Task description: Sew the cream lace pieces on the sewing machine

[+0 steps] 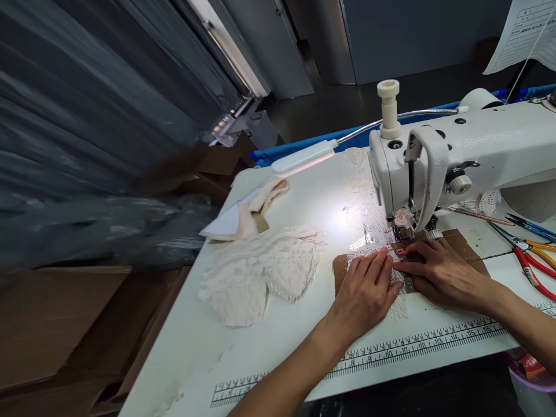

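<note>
A strip of white lace (397,310) runs under the presser foot area of the white sewing machine (382,174). My left hand (365,289) lies flat on the lace, its fingers stretched toward the needle. Just right of it, my right hand (438,272) rests at the lace's edge with fingers bent but apart, the tips touching the work close to the foot. Beneath both hands is a brown plate (463,246) on the table. A pink fabric flower (403,218) sits on the machine head near the needle. The exact stitching point is partly hidden.
White lace pieces (260,269) are heaped on the table to the left, with cream cloth (243,220) behind. A lamp (304,159) lights the needle area. Red-handled pliers (532,272) and blue tweezers (534,226) lie at right. A printed ruler (408,347) follows the front edge.
</note>
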The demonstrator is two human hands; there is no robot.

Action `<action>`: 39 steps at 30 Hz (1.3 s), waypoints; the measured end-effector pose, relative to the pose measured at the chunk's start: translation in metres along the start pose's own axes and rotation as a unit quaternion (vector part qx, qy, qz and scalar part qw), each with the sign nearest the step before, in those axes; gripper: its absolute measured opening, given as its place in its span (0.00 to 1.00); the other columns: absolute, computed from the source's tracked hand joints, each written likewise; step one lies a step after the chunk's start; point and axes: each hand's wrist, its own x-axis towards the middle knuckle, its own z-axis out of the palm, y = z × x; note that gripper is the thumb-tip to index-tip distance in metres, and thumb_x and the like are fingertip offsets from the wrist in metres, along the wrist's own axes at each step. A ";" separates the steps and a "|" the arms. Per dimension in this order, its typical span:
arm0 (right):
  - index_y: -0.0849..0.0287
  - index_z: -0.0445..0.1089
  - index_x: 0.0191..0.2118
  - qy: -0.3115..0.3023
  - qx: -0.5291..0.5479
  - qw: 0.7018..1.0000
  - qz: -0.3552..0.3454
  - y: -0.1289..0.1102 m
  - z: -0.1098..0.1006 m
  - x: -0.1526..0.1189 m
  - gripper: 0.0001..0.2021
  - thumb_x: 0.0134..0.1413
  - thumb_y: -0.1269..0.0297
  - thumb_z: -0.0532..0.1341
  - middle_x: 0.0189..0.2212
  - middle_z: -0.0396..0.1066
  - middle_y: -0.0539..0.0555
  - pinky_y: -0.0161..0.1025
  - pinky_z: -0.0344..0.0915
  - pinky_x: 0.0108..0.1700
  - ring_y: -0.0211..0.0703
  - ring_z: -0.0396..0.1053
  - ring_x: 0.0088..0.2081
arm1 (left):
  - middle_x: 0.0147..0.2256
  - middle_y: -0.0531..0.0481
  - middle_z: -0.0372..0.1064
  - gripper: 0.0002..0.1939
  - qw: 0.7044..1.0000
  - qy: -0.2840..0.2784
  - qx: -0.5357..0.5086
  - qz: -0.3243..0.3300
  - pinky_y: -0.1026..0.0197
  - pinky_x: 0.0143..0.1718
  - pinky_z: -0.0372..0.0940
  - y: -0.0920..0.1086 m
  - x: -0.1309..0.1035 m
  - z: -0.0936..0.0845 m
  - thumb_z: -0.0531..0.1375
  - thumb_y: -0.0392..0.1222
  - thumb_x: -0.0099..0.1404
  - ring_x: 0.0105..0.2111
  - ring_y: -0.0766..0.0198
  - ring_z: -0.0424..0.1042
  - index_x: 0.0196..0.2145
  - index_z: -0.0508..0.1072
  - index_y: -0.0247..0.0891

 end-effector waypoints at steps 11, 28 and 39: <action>0.51 0.74 0.53 0.007 -0.014 1.000 0.008 0.000 0.000 0.001 0.17 0.63 0.68 0.56 0.47 0.68 0.60 0.53 0.61 0.50 0.54 0.61 0.50 | 0.39 0.37 0.73 0.17 0.996 -0.033 0.035 0.077 0.55 0.31 0.68 -0.022 0.021 -0.005 0.45 0.40 0.76 0.34 0.56 0.70 0.49 0.68 0.27; 0.56 0.68 0.55 0.010 -0.082 0.996 0.023 0.000 0.004 0.005 0.17 0.63 0.69 0.53 0.49 0.66 0.62 0.51 0.62 0.47 0.54 0.61 0.49 | 0.58 0.37 0.68 0.23 0.991 -0.120 -0.021 0.059 0.50 0.43 0.61 -0.042 0.032 0.006 0.43 0.46 0.77 0.45 0.52 0.66 0.56 0.69 0.31; 0.58 0.67 0.55 -0.004 -0.089 0.995 0.039 -0.004 0.004 0.005 0.19 0.59 0.74 0.54 0.50 0.65 0.63 0.50 0.60 0.46 0.53 0.60 0.47 | 0.58 0.35 0.67 0.21 0.995 -0.089 -0.031 0.041 0.48 0.44 0.62 -0.039 0.028 0.013 0.47 0.42 0.75 0.46 0.50 0.68 0.57 0.69 0.31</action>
